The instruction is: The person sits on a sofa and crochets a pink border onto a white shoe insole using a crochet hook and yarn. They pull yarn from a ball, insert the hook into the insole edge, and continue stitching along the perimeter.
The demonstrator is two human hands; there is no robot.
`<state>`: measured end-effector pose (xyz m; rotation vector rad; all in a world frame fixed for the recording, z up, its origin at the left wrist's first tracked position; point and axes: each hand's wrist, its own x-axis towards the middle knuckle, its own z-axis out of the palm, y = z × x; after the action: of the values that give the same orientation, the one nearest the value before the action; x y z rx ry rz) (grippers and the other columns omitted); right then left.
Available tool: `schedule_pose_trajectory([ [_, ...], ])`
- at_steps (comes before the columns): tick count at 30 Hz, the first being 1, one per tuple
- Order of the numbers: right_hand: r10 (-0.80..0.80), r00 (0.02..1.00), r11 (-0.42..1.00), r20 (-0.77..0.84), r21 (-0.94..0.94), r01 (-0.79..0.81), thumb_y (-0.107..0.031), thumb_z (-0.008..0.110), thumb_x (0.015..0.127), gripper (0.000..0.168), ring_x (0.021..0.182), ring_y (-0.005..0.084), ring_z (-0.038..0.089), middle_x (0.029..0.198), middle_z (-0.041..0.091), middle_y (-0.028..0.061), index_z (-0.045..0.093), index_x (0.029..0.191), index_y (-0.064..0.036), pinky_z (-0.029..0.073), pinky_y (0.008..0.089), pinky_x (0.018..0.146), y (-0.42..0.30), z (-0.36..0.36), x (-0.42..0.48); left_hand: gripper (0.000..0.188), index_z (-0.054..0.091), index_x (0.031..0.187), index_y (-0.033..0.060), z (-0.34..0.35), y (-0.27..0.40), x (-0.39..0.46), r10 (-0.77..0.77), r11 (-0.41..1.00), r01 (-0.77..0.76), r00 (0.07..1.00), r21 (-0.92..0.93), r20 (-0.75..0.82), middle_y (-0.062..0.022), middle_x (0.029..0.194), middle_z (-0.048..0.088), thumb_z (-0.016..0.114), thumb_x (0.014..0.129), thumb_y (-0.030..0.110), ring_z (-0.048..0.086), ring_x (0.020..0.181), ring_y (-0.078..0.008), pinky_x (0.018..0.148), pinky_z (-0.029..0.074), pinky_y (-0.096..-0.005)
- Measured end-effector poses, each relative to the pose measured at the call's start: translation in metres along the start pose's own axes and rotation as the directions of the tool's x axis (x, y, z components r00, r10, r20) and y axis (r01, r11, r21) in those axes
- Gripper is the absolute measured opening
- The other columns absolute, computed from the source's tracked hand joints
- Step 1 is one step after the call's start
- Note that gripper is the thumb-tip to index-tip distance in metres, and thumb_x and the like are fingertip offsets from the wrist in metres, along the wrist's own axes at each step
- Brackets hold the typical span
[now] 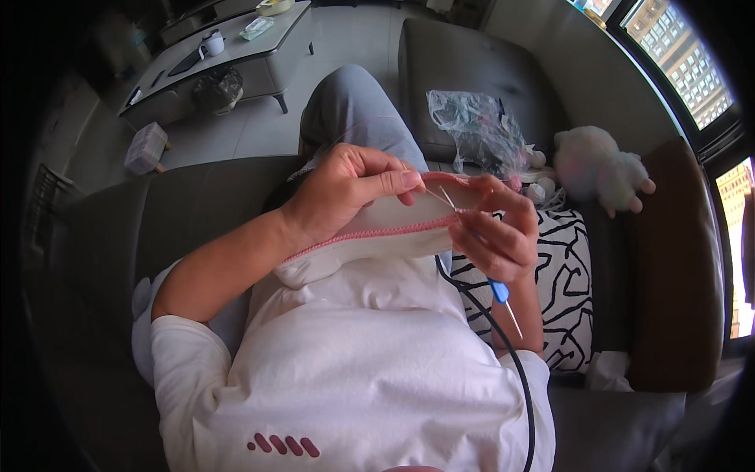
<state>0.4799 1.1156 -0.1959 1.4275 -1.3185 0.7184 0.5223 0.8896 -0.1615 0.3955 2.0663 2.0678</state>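
Note:
Between my hands stretches a white fabric piece (377, 245) with a pink crocheted edging (383, 231) along its rim. My left hand (348, 192) pinches a thin pink yarn (435, 194) between thumb and forefinger; the yarn runs to the hook's tip. A crochet hook with a blue handle (499, 290) is in my right hand (498, 227), its metal head pointing up and left past the fingertips and its other thin end pointing down. The fingers of my right hand also pinch the pink edge. Part of the hook's handle is hidden behind these fingers.
A clear plastic bag (472, 127) and a fluffy plush toy (596, 165) lie on the grey sofa at the right, beyond a black-and-white patterned cushion (563, 289). A black cable (522, 377) runs down over my shirt. A low table (248, 53) with a mug (212, 43) stands far left.

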Motion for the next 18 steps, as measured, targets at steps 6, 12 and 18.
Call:
schedule_pose_trajectory([
  [6, 0.134, 0.991, 0.985, 0.011, 0.105, -0.135, -0.021, 0.077, 0.071, 0.025, 0.083, 0.0207, 0.061, 0.086, 0.065, -0.0001, 0.074, 0.094, -0.011, 0.052, 0.0496, 0.096, -0.006, -0.003, -0.008, 0.025, 0.072, 0.099, 0.0020, 0.005, -0.006, 0.008, -0.104, 0.988, 0.114, 0.990, -0.107, 0.094, -0.0001, 0.078, 0.067, 0.065, 0.091, 0.024, 0.045, 0.067, -0.0028, 0.061, 0.034, -0.0185],
  [12, 0.272, 0.958, 0.959, 0.091, 0.054, -0.277, -0.032, 0.074, 0.075, 0.024, 0.084, 0.0167, 0.066, 0.086, 0.073, -0.0015, 0.075, 0.094, -0.017, 0.044, 0.0503, 0.103, -0.014, -0.022, -0.017, 0.049, 0.057, 0.130, 0.0000, 0.014, -0.020, 0.014, 0.134, 0.975, -0.068, 0.938, -0.210, 0.321, -0.0136, 0.118, 0.065, 0.071, 0.088, 0.021, 0.059, 0.097, -0.0058, 0.081, 0.045, -0.0166],
  [18, 0.291, 0.940, 0.951, 0.179, 0.056, -0.305, -0.030, 0.075, 0.077, 0.024, 0.083, 0.0204, 0.070, 0.090, 0.073, 0.0040, 0.072, 0.094, -0.014, 0.049, 0.0462, 0.098, -0.024, -0.041, -0.015, 0.087, 0.021, 0.152, 0.0061, 0.020, -0.012, 0.006, 0.025, 0.990, 0.028, 0.926, -0.136, 0.376, -0.0114, 0.111, 0.067, 0.073, 0.082, 0.000, 0.059, 0.105, -0.0089, 0.091, 0.046, -0.0215],
])
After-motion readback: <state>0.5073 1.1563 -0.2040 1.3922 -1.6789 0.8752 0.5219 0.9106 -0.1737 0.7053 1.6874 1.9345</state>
